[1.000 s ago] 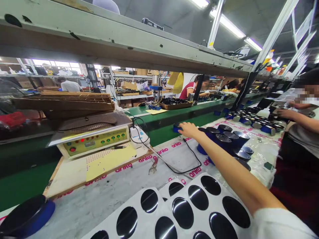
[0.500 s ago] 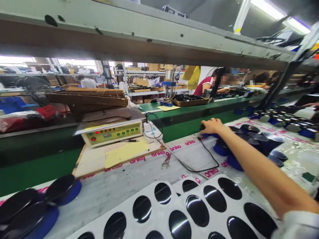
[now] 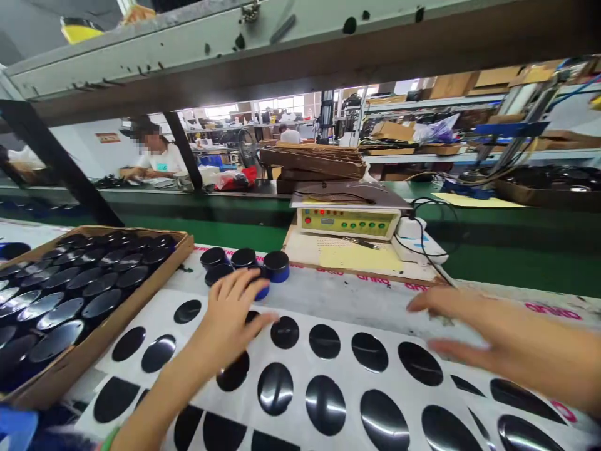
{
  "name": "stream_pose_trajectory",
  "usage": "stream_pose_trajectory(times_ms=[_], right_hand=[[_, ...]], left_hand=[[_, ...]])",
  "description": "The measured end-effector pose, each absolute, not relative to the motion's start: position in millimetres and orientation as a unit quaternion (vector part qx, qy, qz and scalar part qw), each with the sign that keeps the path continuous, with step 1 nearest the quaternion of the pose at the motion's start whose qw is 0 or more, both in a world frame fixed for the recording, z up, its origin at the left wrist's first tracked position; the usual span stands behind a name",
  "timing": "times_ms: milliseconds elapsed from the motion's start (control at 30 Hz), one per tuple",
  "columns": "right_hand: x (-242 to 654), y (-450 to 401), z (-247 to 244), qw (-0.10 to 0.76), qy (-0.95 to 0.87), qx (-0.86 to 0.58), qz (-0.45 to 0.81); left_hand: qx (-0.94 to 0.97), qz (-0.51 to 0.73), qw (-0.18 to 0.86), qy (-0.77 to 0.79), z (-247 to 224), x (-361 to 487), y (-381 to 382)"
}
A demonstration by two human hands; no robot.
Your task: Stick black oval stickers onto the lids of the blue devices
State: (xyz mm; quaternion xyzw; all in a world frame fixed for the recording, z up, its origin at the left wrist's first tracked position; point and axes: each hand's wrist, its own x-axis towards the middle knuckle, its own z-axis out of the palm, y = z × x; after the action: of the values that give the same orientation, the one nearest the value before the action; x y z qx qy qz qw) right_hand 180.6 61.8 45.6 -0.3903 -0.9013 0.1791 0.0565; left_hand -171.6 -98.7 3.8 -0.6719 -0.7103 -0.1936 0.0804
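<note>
My left hand reaches over a white sheet of glossy black discs, fingers spread and holding nothing. Just beyond its fingertips stands a small group of round blue pieces with black tops; whether the fingers touch one I cannot tell. My right hand, somewhat blurred, hovers above the right part of the sheets with thumb and fingers apart and nothing visible between them. Under both hands lie black discs in rows on the sheets.
At left, a cardboard tray holds many black-topped round pieces. A control box with buttons sits on a board behind the sheets, beside a white power strip with cables. A shelf beam crosses overhead. A person sits across the bench.
The view has swung left, bringing in the tray and my left hand. My right hand has come back from a dark item by the cable at the far right and is now open.
</note>
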Motion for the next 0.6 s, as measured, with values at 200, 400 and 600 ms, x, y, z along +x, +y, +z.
stream_pose_trajectory(times_ms=[200,400,600], right_hand=[[111,-33,25,-0.084,-0.899,-0.265,0.338],[76,-39,-3,-0.027,-0.892,-0.272,0.36],[60,-38,-13,-0.018,-0.885,-0.301,0.354]], left_hand=[[-0.668,-0.231,0.025,-0.707,19,-179,-10],[-0.652,-0.359,-0.071,-0.663,32,-127,-82],[-0.366,-0.576,-0.326,-0.654,-35,-89,-156]])
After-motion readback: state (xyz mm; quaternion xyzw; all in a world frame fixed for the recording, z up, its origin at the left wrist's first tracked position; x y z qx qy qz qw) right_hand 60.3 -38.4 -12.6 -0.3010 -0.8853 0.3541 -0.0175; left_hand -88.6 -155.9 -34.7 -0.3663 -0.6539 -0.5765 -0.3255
